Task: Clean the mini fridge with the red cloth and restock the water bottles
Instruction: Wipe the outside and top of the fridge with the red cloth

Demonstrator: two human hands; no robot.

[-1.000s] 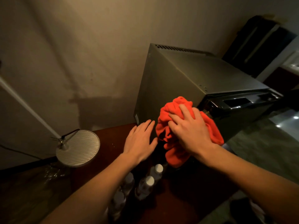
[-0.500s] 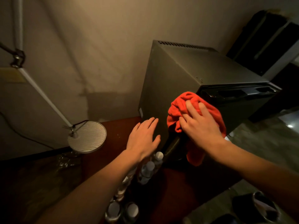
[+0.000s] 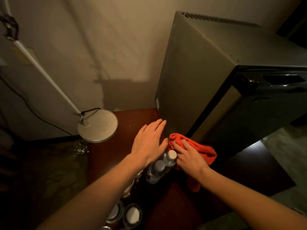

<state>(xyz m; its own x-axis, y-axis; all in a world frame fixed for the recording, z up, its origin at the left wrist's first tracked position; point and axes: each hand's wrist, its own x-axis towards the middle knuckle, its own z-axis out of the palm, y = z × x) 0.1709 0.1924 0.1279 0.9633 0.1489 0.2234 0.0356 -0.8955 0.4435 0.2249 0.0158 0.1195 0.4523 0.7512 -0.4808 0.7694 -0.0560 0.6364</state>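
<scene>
Head view: right hand (image 3: 189,157) presses the red cloth (image 3: 201,149) low against the mini fridge (image 3: 196,77), fingers spread nearly flat.
Left hand (image 3: 149,141) is flat, fingers straight and together, holding nothing; water bottles (image 3: 159,168) stand just below both hands' fingers.

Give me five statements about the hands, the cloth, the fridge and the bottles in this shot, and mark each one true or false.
1. The right hand presses the red cloth against the lower side of the mini fridge. True.
2. The left hand grips a water bottle. False: its fingers are straight and it holds nothing.
3. The water bottles stand beside the fridge, on the dark red surface. True.
4. The cloth lies on top of the fridge. False: it is low down, near the fridge's base.
5. The round ribbed lamp base is right of the fridge. False: it stands to the left.
</scene>
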